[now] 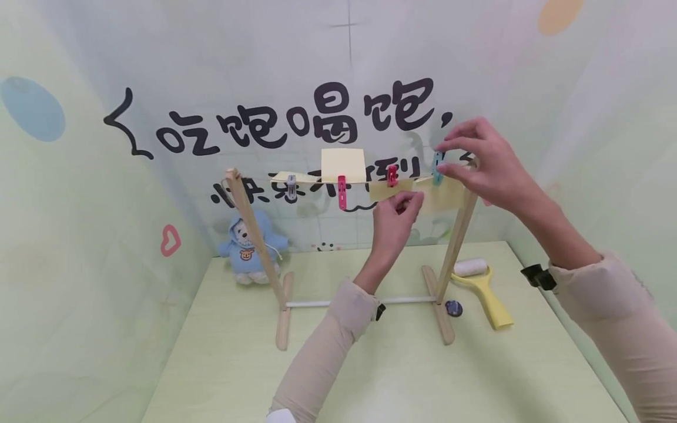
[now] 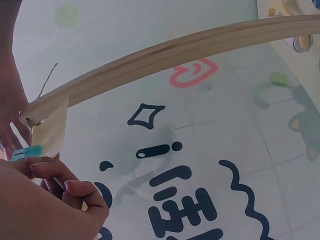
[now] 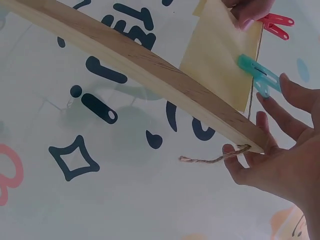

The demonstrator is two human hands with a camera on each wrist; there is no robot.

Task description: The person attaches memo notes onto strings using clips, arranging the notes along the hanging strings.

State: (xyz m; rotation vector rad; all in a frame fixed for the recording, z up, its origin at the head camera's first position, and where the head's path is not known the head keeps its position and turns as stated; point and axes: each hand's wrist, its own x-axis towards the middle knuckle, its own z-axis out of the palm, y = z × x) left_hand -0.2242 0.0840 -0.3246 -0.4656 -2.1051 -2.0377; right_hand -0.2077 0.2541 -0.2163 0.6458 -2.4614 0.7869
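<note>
Hands (image 1: 449,182) at teal clip (image 1: 437,167)

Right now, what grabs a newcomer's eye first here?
The wooden rack standing on the green table, its string hung with yellow paper notes under coloured clips. At its right end, the right hand pinches the teal clip while the left hand holds a note's lower edge. Behind, bold black lettering crosses the wall.

Sleeves: both arms are wearing snug, cream-beige sleeves, stopping at the wrist.
Wrist gear: small black mounts are sitting at each cuff.
Hands: left hand (image 1: 394,220) and right hand (image 1: 489,167) are showing bare, no gloves.
</note>
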